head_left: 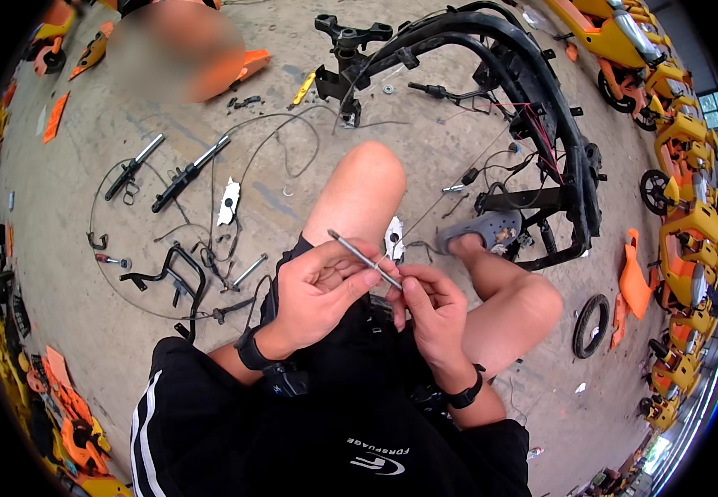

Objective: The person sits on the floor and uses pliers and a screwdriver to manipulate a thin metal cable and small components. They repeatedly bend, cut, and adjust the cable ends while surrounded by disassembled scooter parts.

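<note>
A thin grey metal rod (347, 247) lies slantwise between my two hands, above my lap. My left hand (319, 286) pinches it around the middle with thumb and fingers, and its darker tip sticks out up and to the left. At the lower right end, my right hand (435, 305) closes thumb and fingertips on the rod. What kind of rod it is, I cannot make out. Beyond my hands, a white flat piece (394, 238) lies on the floor beside my bent leg.
A black motorcycle frame (570, 149) stands ahead right. Fork legs (189, 174), cables, a bent black bracket (185, 282) and a screwdriver (112, 260) lie left on the concrete. A tyre (591, 326) and orange panel (635, 277) lie right, near rows of yellow-orange bikes (690, 240). Another person (173, 50) is ahead left.
</note>
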### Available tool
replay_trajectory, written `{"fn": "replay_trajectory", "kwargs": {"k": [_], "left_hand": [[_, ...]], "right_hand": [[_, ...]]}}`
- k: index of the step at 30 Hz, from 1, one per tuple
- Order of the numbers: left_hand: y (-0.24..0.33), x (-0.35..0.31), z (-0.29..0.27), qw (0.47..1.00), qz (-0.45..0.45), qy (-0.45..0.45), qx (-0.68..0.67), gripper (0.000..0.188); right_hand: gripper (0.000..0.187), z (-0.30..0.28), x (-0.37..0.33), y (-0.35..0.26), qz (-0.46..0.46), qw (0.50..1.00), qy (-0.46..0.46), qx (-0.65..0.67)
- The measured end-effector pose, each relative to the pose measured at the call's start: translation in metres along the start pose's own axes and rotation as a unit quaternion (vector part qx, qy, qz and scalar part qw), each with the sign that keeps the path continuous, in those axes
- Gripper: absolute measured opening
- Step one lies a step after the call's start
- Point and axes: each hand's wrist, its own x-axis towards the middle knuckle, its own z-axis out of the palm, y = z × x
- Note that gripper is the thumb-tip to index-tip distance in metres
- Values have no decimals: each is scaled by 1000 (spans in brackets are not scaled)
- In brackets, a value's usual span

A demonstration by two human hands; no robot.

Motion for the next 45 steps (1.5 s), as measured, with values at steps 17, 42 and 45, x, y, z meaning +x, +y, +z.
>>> {"fn": "replay_trajectory", "kwargs": {"k": [17,42,45], "left_hand": [[-12,-1,7,998,21,27,-56,29],[-16,9,-10,990,-26,-66,-126,23],[-14,10,-8,983,-45,-59,-168,19]], "right_hand": [[45,1,-6,20,-286,942,140,-108],[15,0,-1,-1,-267,905,115,-311],[17,0,-1,-1,-295,887,122,-333]]}}
